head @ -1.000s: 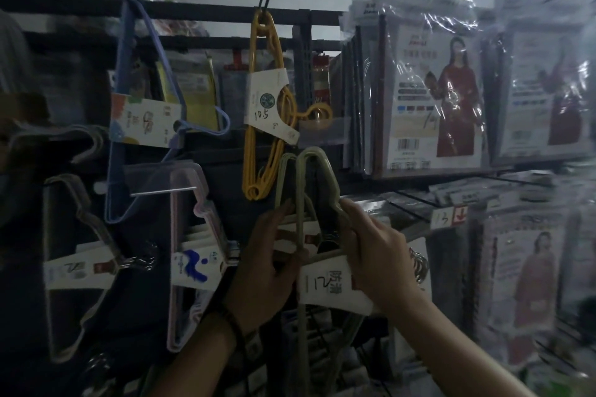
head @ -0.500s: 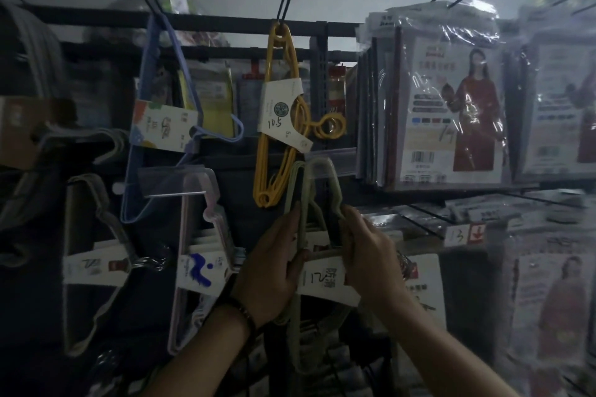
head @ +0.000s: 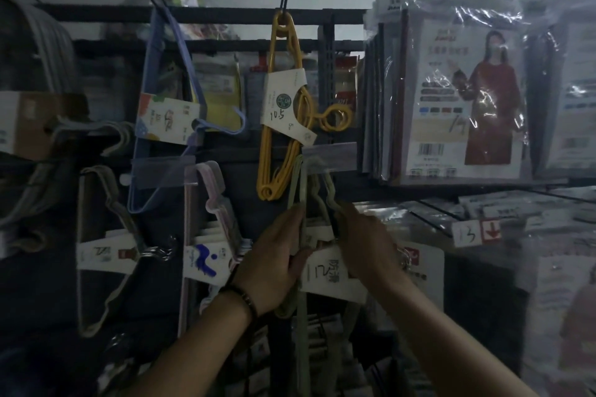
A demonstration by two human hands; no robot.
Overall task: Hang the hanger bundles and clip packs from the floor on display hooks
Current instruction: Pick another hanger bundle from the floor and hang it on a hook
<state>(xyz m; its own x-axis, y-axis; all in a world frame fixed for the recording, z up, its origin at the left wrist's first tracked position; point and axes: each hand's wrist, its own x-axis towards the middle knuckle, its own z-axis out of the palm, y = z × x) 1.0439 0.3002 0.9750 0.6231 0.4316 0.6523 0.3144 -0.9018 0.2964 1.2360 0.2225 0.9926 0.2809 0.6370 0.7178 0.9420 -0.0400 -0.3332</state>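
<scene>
dim light here, and much of the rack is murky. the top of the grey-green hanger bundle [head: 301,184] sits behind a clear plastic strip [head: 332,151], so whether it is on a hook, cannot tell. its lower end fades into the dark below. the left hand [head: 274,264] grips the bundle's left edge, thumb across the front. the right hand [head: 364,245] curls round its right side, fingertips hidden. between the two hands shows the bundle's white label [head: 325,272], marked 12. just above hangs a yellow hanger bundle [head: 283,126], and a pink hanger bundle [head: 213,196] hangs to the left. dress packs [head: 467,100] on the right, washed with glare.
</scene>
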